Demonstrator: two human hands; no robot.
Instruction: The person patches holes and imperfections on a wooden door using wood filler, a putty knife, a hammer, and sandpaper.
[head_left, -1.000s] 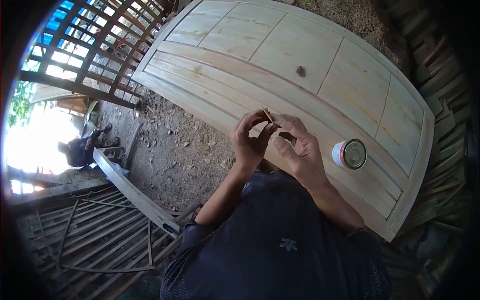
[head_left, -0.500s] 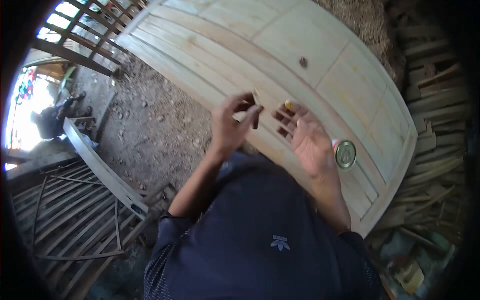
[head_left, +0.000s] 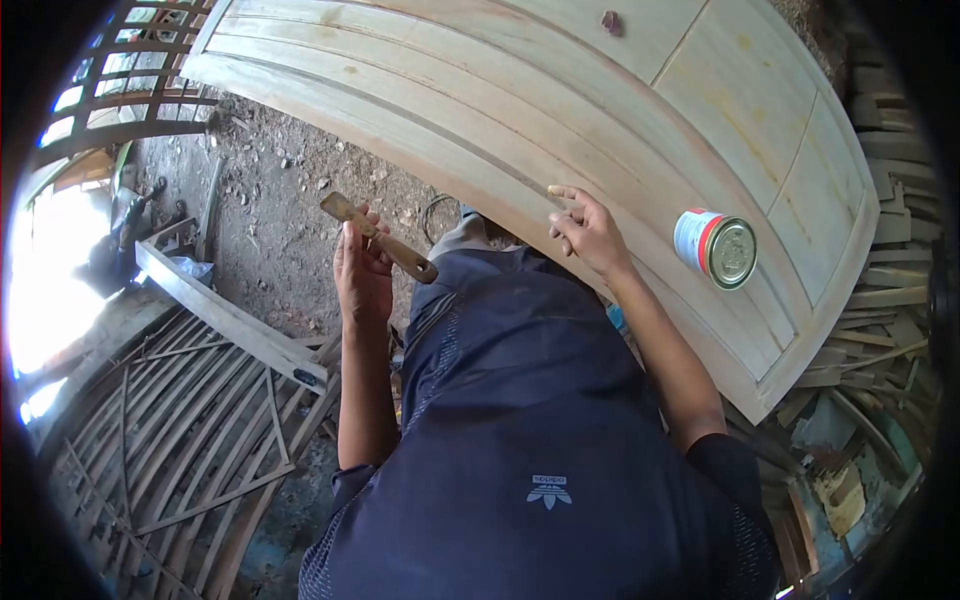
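My left hand [head_left: 362,285] is raised over the ground at the left, closed round a putty knife [head_left: 395,250] with a wooden handle. The handle's holed end points toward my body, and the stained blade points up and left. Above the near edge of a pale wooden door [head_left: 480,130], my right hand [head_left: 592,238] has its index finger stretched out and the others loosely bent. I see nothing held in it. A tin can [head_left: 690,238] with a white, blue and red label stands on the door, right of this hand.
A small dark reddish lump [head_left: 612,22] lies on the door's far panel. Wooden slats [head_left: 900,230] are stacked at the right. A slatted frame [head_left: 190,420] and a plank [head_left: 230,320] lie to the left. Debris covers the ground [head_left: 270,190], and a person [head_left: 115,245] is in the left background.
My left hand has moved left, away from the door, bringing the putty knife into clear view. My right hand has turned from palm-up with spread fingers to partly bent fingers. The view has shifted.
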